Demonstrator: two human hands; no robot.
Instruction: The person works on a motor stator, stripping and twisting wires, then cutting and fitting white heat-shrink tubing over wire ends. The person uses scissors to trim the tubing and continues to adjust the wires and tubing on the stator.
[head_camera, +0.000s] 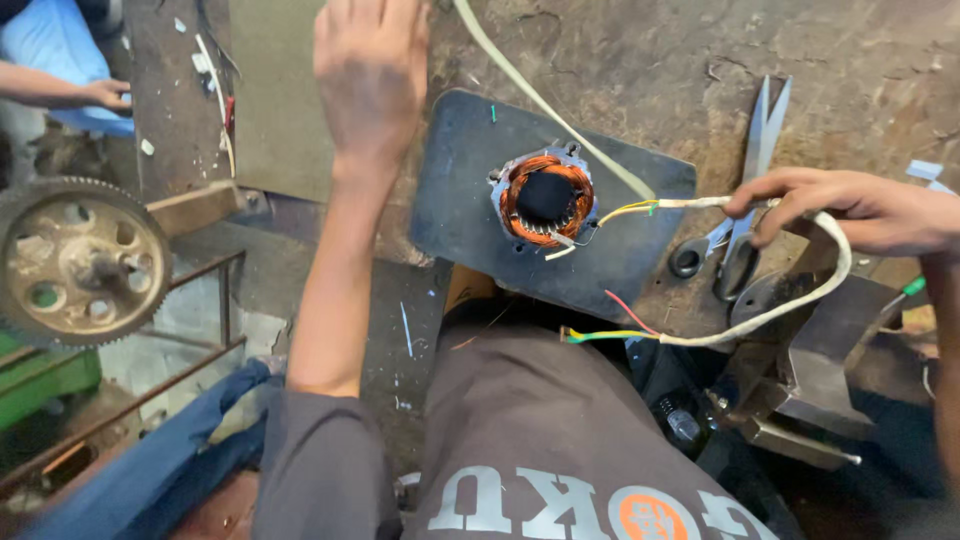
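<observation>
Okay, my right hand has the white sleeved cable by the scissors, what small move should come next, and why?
Probably bring the raised, empty left hand down to steady the round copper-wound stator on the dark metal plate. The right hand pinches the white sleeved cable whose wires run to it, so a tug could shift it.

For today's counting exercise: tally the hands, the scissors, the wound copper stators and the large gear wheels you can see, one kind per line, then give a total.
Hands: 3 – left hand, right hand, another person's hand
Scissors: 1
Copper-wound stator: 1
Gear wheel: 1
Total: 6
</observation>
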